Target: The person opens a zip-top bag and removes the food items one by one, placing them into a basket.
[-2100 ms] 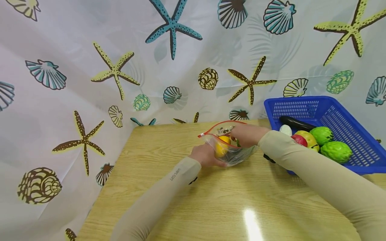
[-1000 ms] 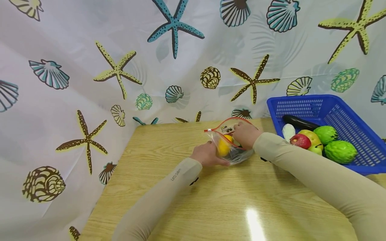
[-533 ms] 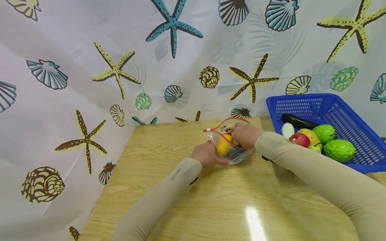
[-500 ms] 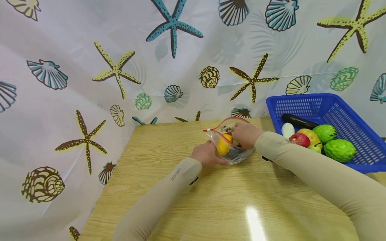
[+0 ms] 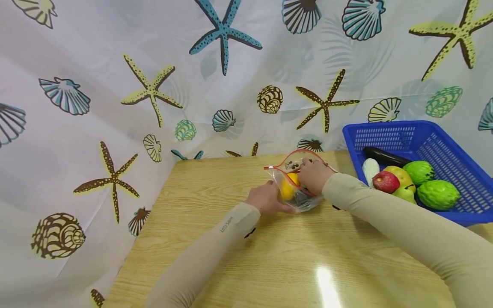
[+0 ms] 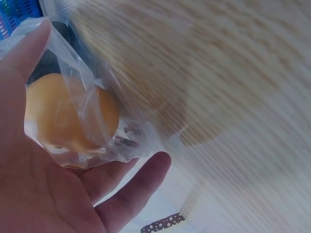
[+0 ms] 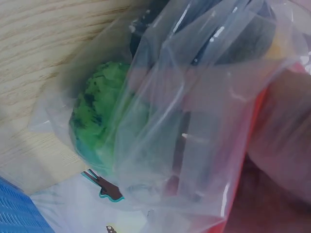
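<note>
A clear zip bag (image 5: 306, 204) with a red zip edge lies on the table, its mouth open. My left hand (image 5: 265, 199) holds the bag's left side; in the left wrist view the thumb and fingers curve round it. Inside shows an orange-yellow round fruit (image 6: 58, 111) against the plastic. My right hand (image 5: 313, 175) reaches into the bag's mouth; its fingers are mostly hidden, so what they grip is unclear. Through the plastic, the right wrist view shows a green bumpy fruit (image 7: 99, 116) and a dark thing (image 7: 252, 41) of unclear kind.
At the right stands a blue perforated basket (image 5: 462, 149). It holds an eggplant (image 5: 385, 157), a white oval item (image 5: 371, 171), a red apple-like fruit (image 5: 386, 182), yellow fruit and two green bumpy fruits (image 5: 438, 194). Behind the wooden table (image 5: 215, 184) hangs a patterned curtain (image 5: 239, 94).
My right hand has shifted slightly left and deeper in the bag's mouth. The left hand keeps its hold. The view has moved a little, and the basket's contents look unchanged.
</note>
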